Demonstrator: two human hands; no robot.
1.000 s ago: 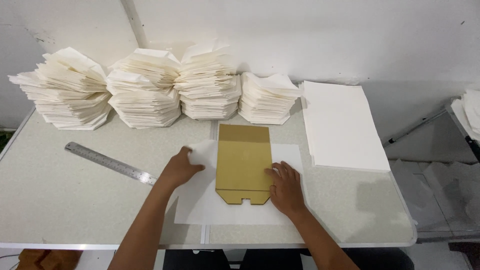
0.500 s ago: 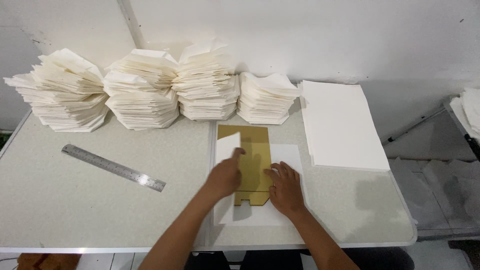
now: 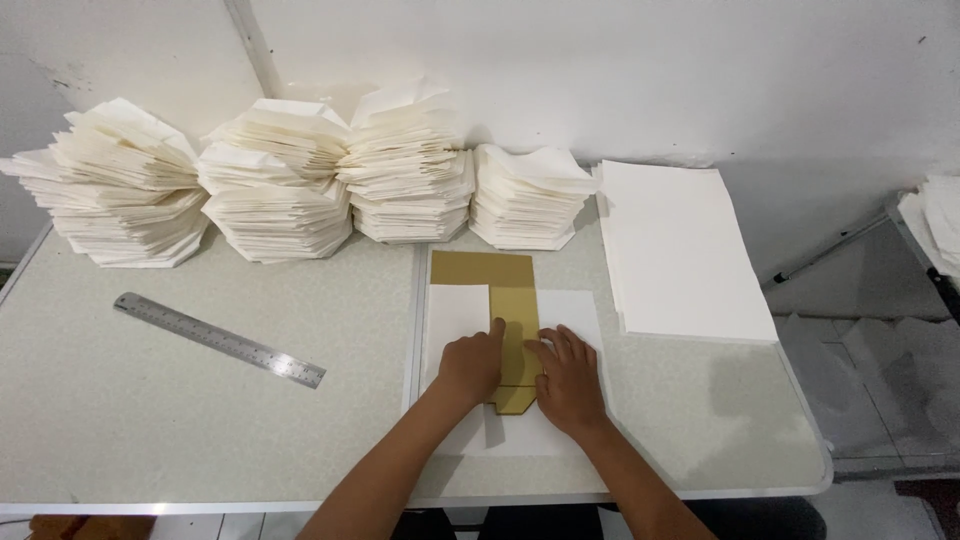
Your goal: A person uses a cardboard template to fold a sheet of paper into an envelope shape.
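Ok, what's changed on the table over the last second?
The left hand moved right from the table beside the sheet and folded the left side of the white paper sheet over the flat brown cardboard template, where it now presses. The right hand stayed pressing on the template's right side. The metal ruler and folded paper stacks are unmoved.

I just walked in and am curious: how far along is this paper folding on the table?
Done: four piles of folded white paper stand along the wall. In hand: the left hand presses the sheet's left flap folded over the tan cardboard template, while the right hand rests on its right edge; that side of the white sheet lies flat, unfolded. Left: a stack of flat sheets waits at right.
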